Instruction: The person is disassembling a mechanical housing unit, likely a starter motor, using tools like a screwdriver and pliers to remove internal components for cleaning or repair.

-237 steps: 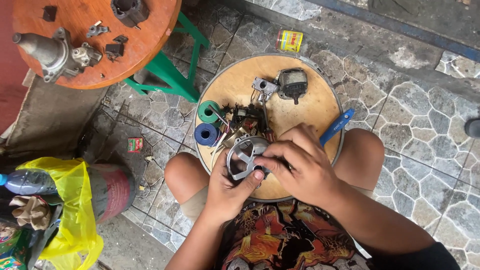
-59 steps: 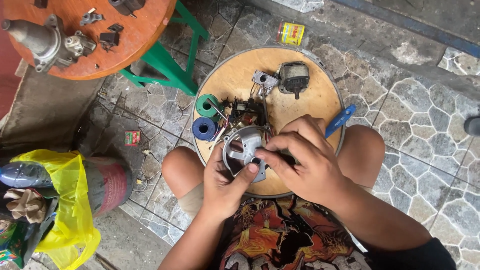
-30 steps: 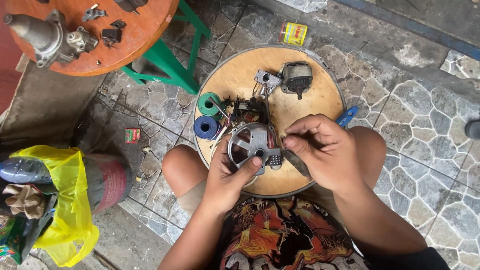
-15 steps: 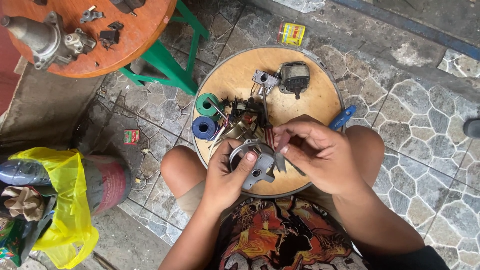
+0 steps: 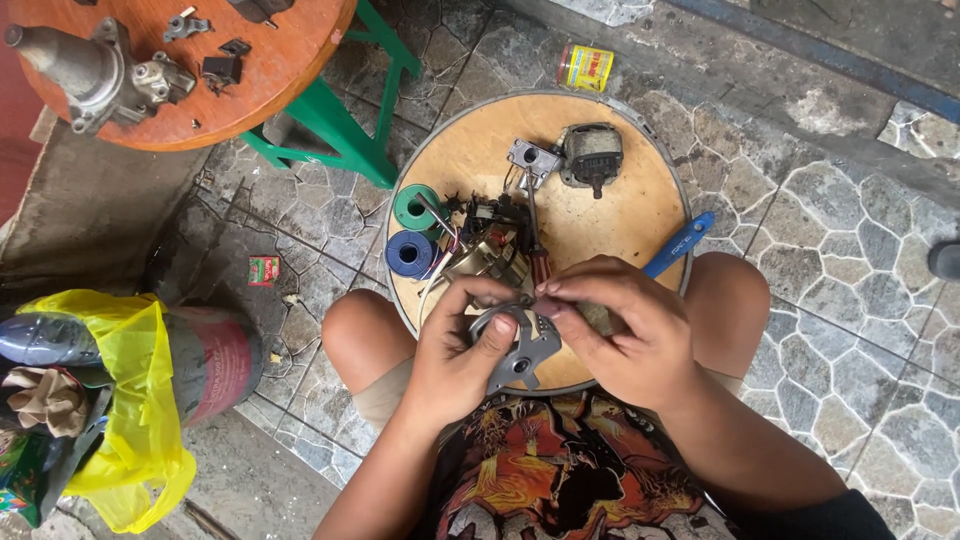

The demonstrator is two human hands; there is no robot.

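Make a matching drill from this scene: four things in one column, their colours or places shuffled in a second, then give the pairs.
1. metal housing
2. tape roll
3. small motor
4. tin can

A. on the stone floor beyond the round board
B. held in both hands
C. green
D. at the far edge of the round board

Pairs: 1-B, 2-C, 3-D, 4-A

Single view only, worn on head, aimed steeply down at lap and ground. Scene seen from above at arm's reach. Frame centre filled by round wooden board (image 5: 600, 215) laid across knees; left hand (image 5: 455, 345) and right hand (image 5: 620, 335) seen close, forearms entering from bottom edge. Upper left corner taken by orange round table (image 5: 270, 95); stone paving (image 5: 830, 300) seen at right; yellow bag (image 5: 130, 400) at lower left edge. No second view, so no overlap shared.
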